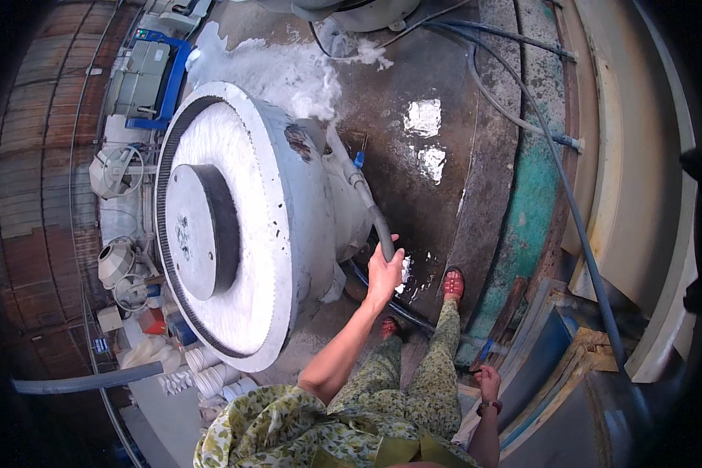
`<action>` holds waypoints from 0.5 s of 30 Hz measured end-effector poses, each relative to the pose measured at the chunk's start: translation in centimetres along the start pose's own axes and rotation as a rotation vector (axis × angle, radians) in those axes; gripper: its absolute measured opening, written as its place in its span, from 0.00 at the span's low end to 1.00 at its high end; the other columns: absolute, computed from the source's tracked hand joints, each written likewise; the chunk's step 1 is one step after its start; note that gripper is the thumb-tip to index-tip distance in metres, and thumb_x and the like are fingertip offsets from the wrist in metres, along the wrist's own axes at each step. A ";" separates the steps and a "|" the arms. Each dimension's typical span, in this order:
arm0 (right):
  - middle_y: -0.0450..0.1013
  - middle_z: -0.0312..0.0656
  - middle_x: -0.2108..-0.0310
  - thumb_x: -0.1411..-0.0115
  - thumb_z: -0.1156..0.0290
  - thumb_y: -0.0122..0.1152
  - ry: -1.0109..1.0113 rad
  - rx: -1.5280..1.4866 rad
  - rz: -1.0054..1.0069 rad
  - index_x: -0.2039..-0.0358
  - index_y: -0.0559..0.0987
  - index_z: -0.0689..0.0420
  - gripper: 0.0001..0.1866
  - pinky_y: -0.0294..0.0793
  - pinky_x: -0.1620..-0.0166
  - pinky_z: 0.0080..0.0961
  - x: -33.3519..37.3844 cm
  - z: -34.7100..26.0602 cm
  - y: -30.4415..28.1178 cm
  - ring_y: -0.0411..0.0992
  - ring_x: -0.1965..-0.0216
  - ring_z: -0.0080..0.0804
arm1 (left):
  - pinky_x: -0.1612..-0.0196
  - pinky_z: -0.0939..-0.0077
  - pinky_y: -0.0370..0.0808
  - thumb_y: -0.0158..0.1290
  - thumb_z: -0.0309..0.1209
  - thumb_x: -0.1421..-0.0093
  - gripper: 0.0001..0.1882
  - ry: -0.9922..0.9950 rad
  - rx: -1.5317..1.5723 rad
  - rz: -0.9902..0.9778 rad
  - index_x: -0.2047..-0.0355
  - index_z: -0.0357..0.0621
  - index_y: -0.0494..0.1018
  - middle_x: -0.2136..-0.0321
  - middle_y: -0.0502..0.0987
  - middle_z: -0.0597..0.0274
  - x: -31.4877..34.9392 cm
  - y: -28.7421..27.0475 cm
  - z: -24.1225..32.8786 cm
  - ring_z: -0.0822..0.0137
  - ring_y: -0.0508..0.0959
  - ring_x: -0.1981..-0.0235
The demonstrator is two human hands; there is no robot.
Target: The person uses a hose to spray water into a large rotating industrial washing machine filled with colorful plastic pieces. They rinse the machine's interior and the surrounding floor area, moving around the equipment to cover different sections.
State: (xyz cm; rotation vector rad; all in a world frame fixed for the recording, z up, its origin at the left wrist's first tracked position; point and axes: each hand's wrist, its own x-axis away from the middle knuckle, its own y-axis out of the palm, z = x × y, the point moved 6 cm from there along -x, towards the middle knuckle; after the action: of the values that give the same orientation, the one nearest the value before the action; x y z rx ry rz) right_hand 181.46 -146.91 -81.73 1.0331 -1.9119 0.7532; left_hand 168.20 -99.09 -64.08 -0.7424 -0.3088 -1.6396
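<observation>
My left hand [386, 273] is closed around the lower end of a grey hose [382, 228]. The hose joins a pale pipe [349, 173] with a blue valve handle [359, 160], beside the large round white machine [292, 195]. White foamy material [246, 210] fills the ring inside the machine's toothed rim, around a raised dark-sided disc [195, 230]. On the right, my right hand [488, 382] hangs near a ledge with its fingers loosely curled, and nothing shows in it. A dark watch is on that wrist.
White foam [265, 70] spreads over the wet dark floor [390, 101] beyond the machine. Long hoses [522, 86] cross at the right, beside a green strip [530, 195]. White tubs [210, 378] and a grey motor on a blue frame [164, 82] stand at the left.
</observation>
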 end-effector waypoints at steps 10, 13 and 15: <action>0.73 0.38 0.78 0.39 0.68 0.47 -0.021 0.109 -0.026 0.62 0.75 0.63 0.13 0.70 0.70 0.22 0.7 -2.9 0.7 0.70 0.75 0.24 | 0.88 0.80 0.54 0.48 0.27 0.42 0.19 -0.013 -0.319 -0.220 0.49 0.43 0.63 0.88 0.59 0.74 2.9 1.3 2.4 0.80 0.58 0.90; 0.74 0.38 0.78 0.39 0.68 0.47 -0.097 0.117 -0.033 0.63 0.76 0.62 0.12 0.70 0.70 0.22 0.4 -3.0 0.8 0.70 0.75 0.23 | 0.88 0.80 0.54 0.48 0.27 0.42 0.19 -0.016 -0.317 -0.248 0.49 0.43 0.63 0.88 0.58 0.75 3.5 1.3 3.7 0.80 0.58 0.90; 0.74 0.38 0.77 0.39 0.68 0.47 -0.084 0.113 -0.029 0.63 0.76 0.62 0.12 0.70 0.70 0.22 0.2 -2.7 0.7 0.70 0.75 0.23 | 0.88 0.80 0.54 0.48 0.27 0.42 0.19 0.007 -0.298 -0.217 0.49 0.43 0.63 0.88 0.58 0.75 2.5 1.3 4.3 0.80 0.58 0.90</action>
State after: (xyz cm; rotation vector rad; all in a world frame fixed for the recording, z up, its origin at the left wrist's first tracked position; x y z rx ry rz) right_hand 181.84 -144.52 -80.28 1.1754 -1.9391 0.8212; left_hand 170.60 -98.84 -59.57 -0.9523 -0.1435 -1.9186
